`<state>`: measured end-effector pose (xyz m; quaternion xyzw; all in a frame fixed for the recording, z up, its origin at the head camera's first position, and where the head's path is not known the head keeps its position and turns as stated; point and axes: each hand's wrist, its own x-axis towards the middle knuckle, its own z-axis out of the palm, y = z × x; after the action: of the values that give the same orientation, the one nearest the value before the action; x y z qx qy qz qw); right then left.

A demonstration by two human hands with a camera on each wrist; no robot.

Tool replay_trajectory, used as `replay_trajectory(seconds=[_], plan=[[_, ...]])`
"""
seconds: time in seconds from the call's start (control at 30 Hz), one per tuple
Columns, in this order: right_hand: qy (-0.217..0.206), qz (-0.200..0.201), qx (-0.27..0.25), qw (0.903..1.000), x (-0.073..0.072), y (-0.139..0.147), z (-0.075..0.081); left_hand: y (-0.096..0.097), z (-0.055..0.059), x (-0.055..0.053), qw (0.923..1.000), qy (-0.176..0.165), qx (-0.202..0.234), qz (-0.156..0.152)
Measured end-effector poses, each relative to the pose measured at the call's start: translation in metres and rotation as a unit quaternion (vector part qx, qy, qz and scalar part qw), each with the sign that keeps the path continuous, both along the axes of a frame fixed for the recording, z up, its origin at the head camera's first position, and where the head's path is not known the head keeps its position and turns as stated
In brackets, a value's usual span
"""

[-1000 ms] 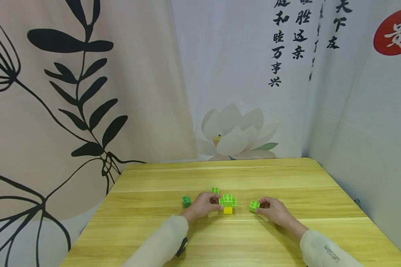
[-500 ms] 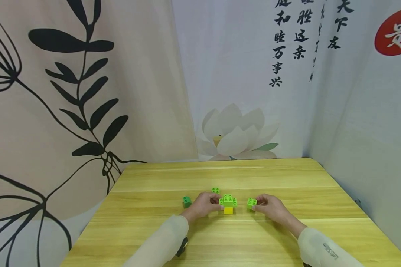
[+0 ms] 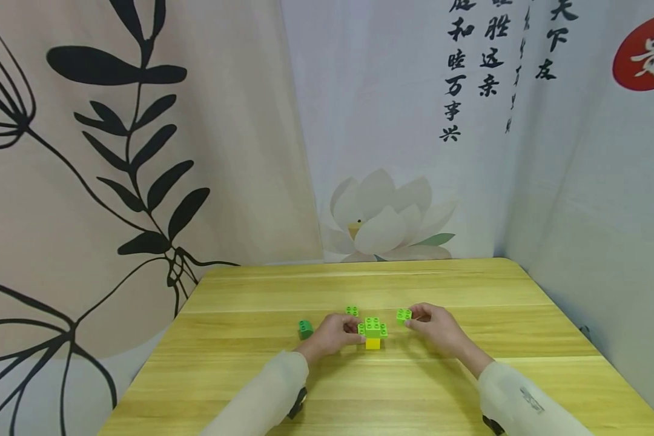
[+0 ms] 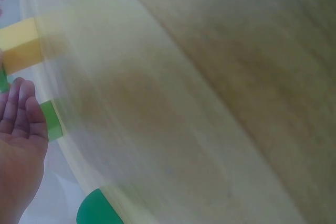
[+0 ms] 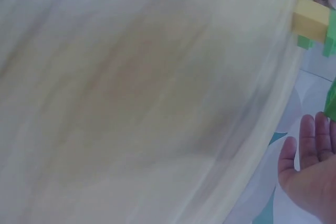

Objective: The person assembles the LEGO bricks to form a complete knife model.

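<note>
In the head view a small building-block stack stands mid-table, with a yellow block (image 3: 373,343) at the bottom and light green blocks (image 3: 372,327) above that jut out on both sides. My left hand (image 3: 333,333) holds the stack at its left side, thumb in front and fingers behind. To the right of the stack and slightly farther back, my right hand (image 3: 439,329) pinches a loose light green block (image 3: 404,315) between thumb and fingers, studs up. The right wrist view catches part of this green block (image 5: 331,100) beyond the fingers.
A dark green block (image 3: 305,329) lies just left of the left hand. Another light green block (image 3: 352,310) sits behind the stack. The wooden table (image 3: 240,363) ends at a printed curtain (image 3: 392,121) at the back.
My right hand has carried its light green block leftward and away from me, past the stack's right side. The left hand stays at the stack.
</note>
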<state>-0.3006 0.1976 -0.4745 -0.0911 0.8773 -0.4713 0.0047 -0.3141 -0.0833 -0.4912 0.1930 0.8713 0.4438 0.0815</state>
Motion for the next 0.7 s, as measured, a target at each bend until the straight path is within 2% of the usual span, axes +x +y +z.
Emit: replay_trajectory(seconds=[0.2,0.7], plan=[[0.014,0.017,0.005,0.9998,-0.005,-0.009,0.007,0.0,0.0,0.0,1.0,0.001,-0.002,0.0],[0.026,0.077,-0.01,0.9966,-0.008,-0.03,0.018,-0.001,-0.002,-0.002,1.0,0.002,0.001,-0.003]])
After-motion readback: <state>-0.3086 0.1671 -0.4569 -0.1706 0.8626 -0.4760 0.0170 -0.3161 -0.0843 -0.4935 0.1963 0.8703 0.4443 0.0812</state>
